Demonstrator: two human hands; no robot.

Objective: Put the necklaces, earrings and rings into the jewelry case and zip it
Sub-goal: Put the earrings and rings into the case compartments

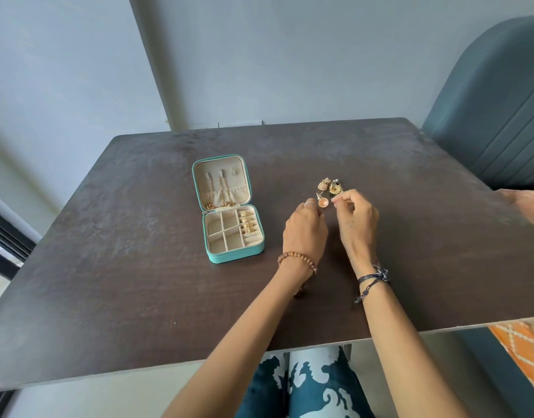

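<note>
The teal jewelry case (229,209) lies open on the dark table (139,282), necklaces (222,191) hanging in its lid, rings (247,221) lined up in the right slot; just to its right sit the earrings (330,187); the left hand (305,233) curls beside a shell earring (323,202), grip unclear; the right hand (356,221) pinches its fingertips together near the pile, on what I cannot tell.

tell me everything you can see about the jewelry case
The jewelry case is small, square and teal outside, with a cream, fabric-like lining. It lies open on the dark table, lid back, left of both hands, neither touching it. Gold necklaces hang inside the lid, reaching a gathered pocket. The base has divided compartments; gold rings sit in the roll slots at its right.
</note>
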